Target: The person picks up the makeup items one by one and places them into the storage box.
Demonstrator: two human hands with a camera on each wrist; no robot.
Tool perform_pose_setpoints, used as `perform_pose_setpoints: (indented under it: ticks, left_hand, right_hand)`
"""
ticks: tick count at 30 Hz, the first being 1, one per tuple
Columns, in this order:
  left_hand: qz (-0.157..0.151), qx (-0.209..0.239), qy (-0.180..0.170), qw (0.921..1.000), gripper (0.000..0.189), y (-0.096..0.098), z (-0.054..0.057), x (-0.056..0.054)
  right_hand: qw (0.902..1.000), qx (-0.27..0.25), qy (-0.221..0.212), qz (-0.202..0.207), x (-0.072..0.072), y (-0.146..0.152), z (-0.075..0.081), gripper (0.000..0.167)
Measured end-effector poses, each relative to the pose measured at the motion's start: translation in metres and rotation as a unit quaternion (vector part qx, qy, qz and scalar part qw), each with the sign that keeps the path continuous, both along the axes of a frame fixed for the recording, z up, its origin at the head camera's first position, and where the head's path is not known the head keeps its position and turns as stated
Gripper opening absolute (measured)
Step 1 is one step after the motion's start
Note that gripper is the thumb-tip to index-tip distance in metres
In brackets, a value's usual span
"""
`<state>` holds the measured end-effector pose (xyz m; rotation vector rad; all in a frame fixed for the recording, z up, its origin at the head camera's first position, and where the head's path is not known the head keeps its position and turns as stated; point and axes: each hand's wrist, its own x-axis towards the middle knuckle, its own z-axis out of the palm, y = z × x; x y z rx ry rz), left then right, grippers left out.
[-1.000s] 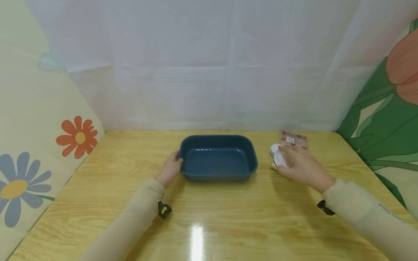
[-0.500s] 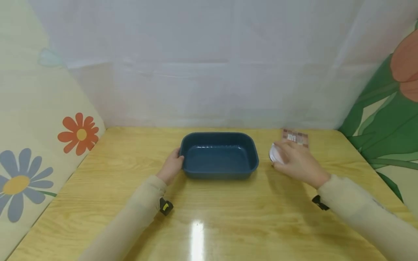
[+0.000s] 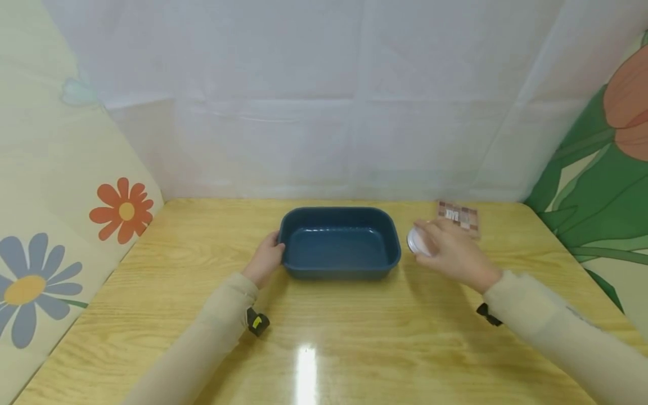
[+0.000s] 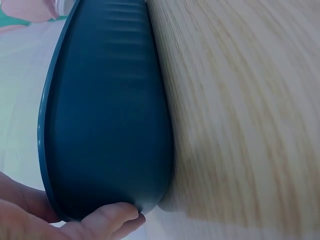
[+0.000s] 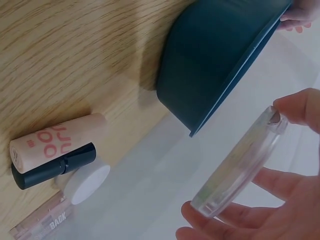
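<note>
A dark blue rectangular bin (image 3: pixel 339 274) stands on the table, its inside bare in the head view. At its left end my left hand (image 3: pixel 265 260) grips the wall, with the thumb and fingers also visible in the left wrist view. Just right of the bin, my right hand (image 3: pixel 455 256) holds a flat, round, clear-sided case (image 5: pixel 240 165) above the table. The thumb and fingertips pinch its edges; its contents are too blurred to tell. In the head view its pale round face (image 3: pixel 418 242) shows beside the fingers.
Beyond my right hand lies a pink checked flat pack (image 3: pixel 459 218). The right wrist view also shows a pink tube (image 5: pixel 62 139) with red letters, a black lipstick-like tube (image 5: pixel 55 167) and a white round-topped item (image 5: pixel 87 184). A pale cloth (image 3: pixel 324 112) hangs behind the table.
My right hand has lifted the round case and carried it left, closer to the bin. My left hand keeps its grip on the bin's left end.
</note>
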<state>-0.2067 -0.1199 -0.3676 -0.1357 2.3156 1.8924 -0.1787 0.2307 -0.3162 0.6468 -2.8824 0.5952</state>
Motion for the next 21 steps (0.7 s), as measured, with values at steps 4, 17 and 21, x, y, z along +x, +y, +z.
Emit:
perform_pose_setpoints:
  ticks: [4,17,21]
  left_hand:
    - [0.002,0.002,-0.003,1.0,0.045,0.0,0.0,0.0]
    - [0.012,0.008,-0.014,0.9998,0.046,0.0,0.003,0.0]
    - [0.015,0.004,-0.014,0.9998,0.045,0.001,0.003,0.001]
  right_hand:
    - [1.0,0.001,0.004,0.005,-0.001,-0.003,0.0,0.063]
    - [0.9994,0.005,0.026,0.024,-0.005,-0.01,0.001,0.062]
    - [0.9992,0.007,0.026,0.028,-0.006,-0.014,0.002,0.062]
